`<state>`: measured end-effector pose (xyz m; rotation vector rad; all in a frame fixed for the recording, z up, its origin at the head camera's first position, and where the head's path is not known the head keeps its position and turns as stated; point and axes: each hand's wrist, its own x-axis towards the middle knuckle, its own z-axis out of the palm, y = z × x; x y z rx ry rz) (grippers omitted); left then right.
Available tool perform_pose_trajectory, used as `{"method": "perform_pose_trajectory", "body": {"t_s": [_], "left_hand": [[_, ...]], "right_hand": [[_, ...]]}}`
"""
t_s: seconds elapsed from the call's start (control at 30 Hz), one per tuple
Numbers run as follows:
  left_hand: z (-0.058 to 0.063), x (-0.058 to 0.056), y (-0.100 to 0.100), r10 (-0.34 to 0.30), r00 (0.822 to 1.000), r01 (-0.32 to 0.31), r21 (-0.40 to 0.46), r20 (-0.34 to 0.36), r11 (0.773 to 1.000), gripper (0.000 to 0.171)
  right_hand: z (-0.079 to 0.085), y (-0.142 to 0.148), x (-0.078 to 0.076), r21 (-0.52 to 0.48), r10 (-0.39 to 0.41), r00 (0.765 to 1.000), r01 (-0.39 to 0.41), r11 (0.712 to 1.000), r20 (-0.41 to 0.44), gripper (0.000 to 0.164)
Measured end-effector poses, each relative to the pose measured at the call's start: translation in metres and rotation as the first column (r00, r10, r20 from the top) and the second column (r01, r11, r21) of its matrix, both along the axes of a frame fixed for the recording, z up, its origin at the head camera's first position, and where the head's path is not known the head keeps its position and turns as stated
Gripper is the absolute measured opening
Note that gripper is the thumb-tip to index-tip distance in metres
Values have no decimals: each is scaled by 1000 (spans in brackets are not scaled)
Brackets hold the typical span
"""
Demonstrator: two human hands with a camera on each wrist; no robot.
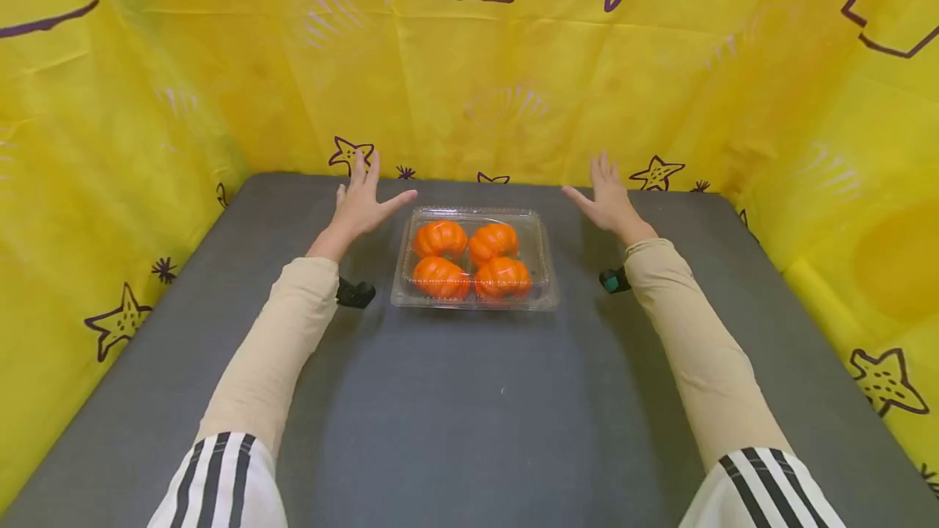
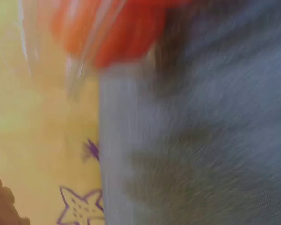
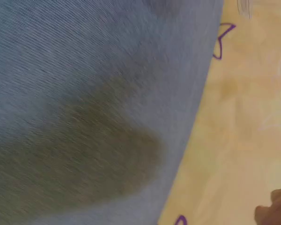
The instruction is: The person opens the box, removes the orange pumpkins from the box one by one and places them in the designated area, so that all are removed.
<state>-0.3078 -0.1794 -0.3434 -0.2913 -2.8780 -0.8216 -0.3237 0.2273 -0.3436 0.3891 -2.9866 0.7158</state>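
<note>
A clear plastic clamshell box (image 1: 546,267) lies on the dark grey table (image 1: 469,414), its lid down over several small orange pumpkins (image 1: 493,243). To the left of the box, my left hand (image 1: 358,206) is held with fingers and thumb spread, apart from it. My right hand (image 1: 610,206) mirrors it on the other side, thumb pointing toward the box and nothing in the palm. The left wrist view catches an orange pumpkin (image 2: 117,35), blurred behind clear plastic. In the right wrist view, only fingertips (image 3: 276,206) show at the lower corner.
Yellow cloth (image 1: 469,80) with starfish drawings walls off the back and both sides of the table. A dark wrist camera (image 1: 356,293) hangs under the left forearm, and another camera (image 1: 613,279) under the right.
</note>
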Motion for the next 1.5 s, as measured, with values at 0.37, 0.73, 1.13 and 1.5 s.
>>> {"method": "perform_pose_trajectory", "body": {"t_s": [0.37, 0.73, 1.13, 1.5], "left_hand": [[-6, 67, -2, -200, 945, 305, 478, -259, 824, 100], [-24, 119, 21, -392, 875, 480, 612, -283, 629, 103], [-46, 120, 32, -356, 934, 296, 591, -16, 751, 103], [-61, 118, 31, -356, 934, 247, 661, 32, 709, 102]], "right_hand": [[-30, 4, 51, -365, 38, 998, -53, 930, -47, 75], [-28, -28, 119, -722, 198, 954, -301, 623, -227, 86], [-57, -43, 131, -754, 345, 910, -392, 527, -232, 93], [-70, -49, 130, -727, 371, 909, -384, 569, -190, 92]]}}
